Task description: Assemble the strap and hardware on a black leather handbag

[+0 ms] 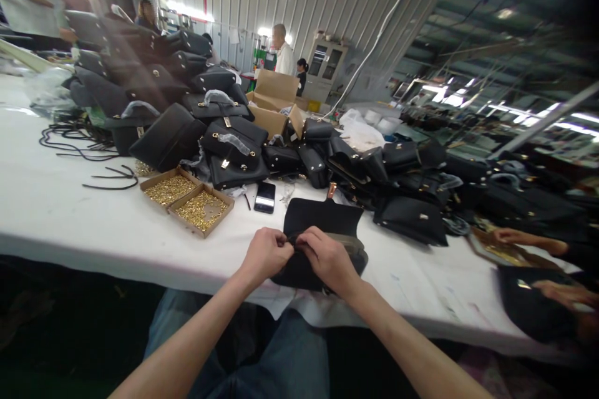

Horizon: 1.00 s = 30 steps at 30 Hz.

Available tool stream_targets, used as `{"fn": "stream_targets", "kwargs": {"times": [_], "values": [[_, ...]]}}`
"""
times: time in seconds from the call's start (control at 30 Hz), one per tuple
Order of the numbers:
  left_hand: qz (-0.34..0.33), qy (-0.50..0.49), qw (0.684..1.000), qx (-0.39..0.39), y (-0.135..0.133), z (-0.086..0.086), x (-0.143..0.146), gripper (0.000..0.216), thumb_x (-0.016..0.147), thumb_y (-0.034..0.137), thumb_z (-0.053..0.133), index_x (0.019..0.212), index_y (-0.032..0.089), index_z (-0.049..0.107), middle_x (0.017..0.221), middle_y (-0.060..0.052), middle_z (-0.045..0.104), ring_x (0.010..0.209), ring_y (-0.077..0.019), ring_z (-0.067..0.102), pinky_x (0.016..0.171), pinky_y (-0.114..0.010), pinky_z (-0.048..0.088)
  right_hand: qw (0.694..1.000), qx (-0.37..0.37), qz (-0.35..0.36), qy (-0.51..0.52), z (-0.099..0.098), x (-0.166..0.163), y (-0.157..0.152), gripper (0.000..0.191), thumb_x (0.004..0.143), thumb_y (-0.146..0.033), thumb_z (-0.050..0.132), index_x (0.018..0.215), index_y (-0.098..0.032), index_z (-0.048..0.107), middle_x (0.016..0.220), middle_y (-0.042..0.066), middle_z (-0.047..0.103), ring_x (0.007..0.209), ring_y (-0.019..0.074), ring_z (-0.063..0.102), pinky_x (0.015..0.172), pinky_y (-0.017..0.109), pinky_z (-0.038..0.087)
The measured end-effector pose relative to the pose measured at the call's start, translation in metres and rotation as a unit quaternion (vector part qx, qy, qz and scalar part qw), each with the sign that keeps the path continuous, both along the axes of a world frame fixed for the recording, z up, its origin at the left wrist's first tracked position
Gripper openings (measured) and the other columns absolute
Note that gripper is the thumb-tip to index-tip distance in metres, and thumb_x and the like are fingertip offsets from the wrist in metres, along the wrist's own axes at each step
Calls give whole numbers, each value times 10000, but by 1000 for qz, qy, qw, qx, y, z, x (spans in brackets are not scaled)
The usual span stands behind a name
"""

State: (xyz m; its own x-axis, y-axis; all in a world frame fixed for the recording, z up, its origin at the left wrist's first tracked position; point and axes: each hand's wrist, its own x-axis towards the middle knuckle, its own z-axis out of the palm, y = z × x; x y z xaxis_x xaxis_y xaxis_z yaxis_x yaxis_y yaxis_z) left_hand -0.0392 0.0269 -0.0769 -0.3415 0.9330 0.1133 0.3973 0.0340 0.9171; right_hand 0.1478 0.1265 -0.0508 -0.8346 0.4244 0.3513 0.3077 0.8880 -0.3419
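A black handbag (322, 215) lies in front of me near the table's front edge, its flap folded back away from me. At the left end of its opening, my left hand (267, 254) is closed in a pinch; whatever is between those fingertips is too small to make out. My right hand (330, 259) reaches over the bag's front, its bent fingers closed on the upper edge close to my left fingertips. Left of the bag, two shallow cardboard trays (218, 196) hold many small gold-coloured metal pieces (199, 211). A dark phone (264, 197) lies between the trays and the bag.
Piled black handbags (236, 143) spread across the back of the white-covered table (93, 224). Black cords (112, 179) lie at the left. Behind the pile stands an open cardboard box (271, 106). At the right, another person's hands (524, 238) work by a tray and a black bag (526, 299).
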Motion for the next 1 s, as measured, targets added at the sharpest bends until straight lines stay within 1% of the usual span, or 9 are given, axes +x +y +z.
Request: {"fn": "stream_targets", "kwargs": {"times": [0.1,0.2,0.27,0.43,0.5,0.73,0.9,1.0], "values": [[1,-2,1000,2,1,0,0,239,806,283,594,605,159,559,598,16,412,604,-119,405,575,-304,231,1000,19,-3,-3,0,-2,-1,152,1127,-194,500,1079,-191,645,1077,89,634,945,210,629,839,332,507],[2,-1,1000,1,0,1,0,241,804,275,591,598,159,543,595,19,395,605,-116,397,575,-300,237,1000,21,15,-12,3,-2,0,188,1126,-170,460,1086,-196,642,1088,97,630,973,219,619,836,340,501],[0,-6,1000,0,-2,1,0,241,810,279,591,605,159,549,597,21,399,607,-116,402,575,-296,244,999,1,31,-9,5,-1,2,194,1124,-167,459,1103,-205,647,1105,96,629,1007,223,613,854,343,502],[-20,-30,999,0,-4,-3,-1,247,834,305,605,649,145,634,610,16,450,616,-120,407,575,-293,253,994,-87,66,7,9,1,6,171,1098,-155,513,1103,-227,668,1133,75,615,1033,208,617,900,343,507],[-22,-32,999,3,-4,-4,-1,249,835,305,610,648,143,638,611,16,456,617,-118,403,576,-293,256,992,-103,71,8,8,0,7,176,1081,-143,532,1101,-231,683,1140,76,606,1042,209,616,913,345,510],[-25,-43,999,4,-5,-4,-1,236,840,299,605,680,140,675,619,15,488,618,-122,434,577,-294,272,993,-103,54,21,2,-2,5,182,1072,-157,540,1087,-232,706,1136,88,599,1050,227,618,929,370,523],[-27,-38,999,5,-8,-2,-1,240,839,301,604,657,146,630,609,19,461,629,-123,454,578,-289,269,991,-111,51,48,-2,-1,1,191,1102,-206,530,1074,-232,717,1144,100,612,1068,240,626,943,383,533],[-30,-36,999,8,-8,-4,0,233,841,297,599,663,148,616,611,21,452,626,-120,453,575,-288,259,991,-113,55,52,-4,1,1,190,1098,-190,538,1097,-239,722,1167,97,614,1089,240,628,957,383,526]]}}
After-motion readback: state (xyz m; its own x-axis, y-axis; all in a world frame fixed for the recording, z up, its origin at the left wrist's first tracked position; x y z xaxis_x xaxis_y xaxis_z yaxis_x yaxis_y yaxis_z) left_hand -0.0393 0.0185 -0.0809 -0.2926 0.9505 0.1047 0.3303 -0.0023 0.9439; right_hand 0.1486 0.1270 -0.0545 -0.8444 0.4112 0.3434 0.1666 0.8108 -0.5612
